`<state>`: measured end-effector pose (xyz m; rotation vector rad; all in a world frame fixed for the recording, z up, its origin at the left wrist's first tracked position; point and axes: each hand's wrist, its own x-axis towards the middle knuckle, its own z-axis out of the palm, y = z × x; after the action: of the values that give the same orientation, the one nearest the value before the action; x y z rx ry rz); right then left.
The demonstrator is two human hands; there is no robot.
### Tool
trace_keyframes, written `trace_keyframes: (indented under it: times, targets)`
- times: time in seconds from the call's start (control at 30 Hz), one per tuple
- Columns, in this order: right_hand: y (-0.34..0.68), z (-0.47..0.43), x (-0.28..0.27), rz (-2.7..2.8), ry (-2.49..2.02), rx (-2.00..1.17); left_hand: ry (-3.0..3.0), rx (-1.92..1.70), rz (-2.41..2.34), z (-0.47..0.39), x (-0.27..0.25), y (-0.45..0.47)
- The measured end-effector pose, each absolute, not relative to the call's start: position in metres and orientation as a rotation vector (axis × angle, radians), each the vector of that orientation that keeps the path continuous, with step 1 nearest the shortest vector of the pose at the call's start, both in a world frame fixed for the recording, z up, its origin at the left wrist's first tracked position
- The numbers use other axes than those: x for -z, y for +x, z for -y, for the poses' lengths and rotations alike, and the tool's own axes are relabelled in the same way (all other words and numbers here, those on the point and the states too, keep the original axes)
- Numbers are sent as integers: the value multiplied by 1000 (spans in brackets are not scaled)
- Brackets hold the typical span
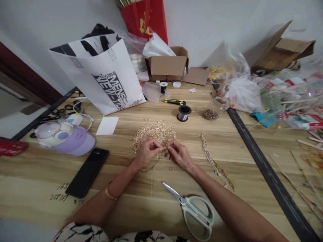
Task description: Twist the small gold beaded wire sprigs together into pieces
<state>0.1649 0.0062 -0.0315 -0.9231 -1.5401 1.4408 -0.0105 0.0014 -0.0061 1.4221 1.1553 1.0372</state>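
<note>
My left hand (147,153) and my right hand (180,155) meet over the table, both pinching at the fingertips. Between them is a small gold-coloured piece of a thin beaded chain (152,167), which trails down below my left hand; its finer detail is too small to make out. Just behind my fingers lies a heap of gold and clear beaded chains (153,132). A small gold ring (171,169) rests on the wood below my right hand. Scissors with pale green handles (190,210) lie partly open beside my right forearm.
Finished-looking chain strands (214,161) lie to the right. Behind the heap are a wire spool (183,113), a yellow-black cutter (174,102) and a jar of beads (215,109). At left are a black phone (87,172), a purple device (67,137) and a white paper bag (101,74).
</note>
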Motion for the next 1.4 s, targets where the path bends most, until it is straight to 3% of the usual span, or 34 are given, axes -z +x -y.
trace_keyframes:
  times: [0.7,1.4]
  targets:
    - [166,-1,25,1604,-926,-1316,1838,-901,-1284,0,-1,-10]
    - [167,-1,26,1821,-898,-1203,1537,-871,-1043,5,5,-6]
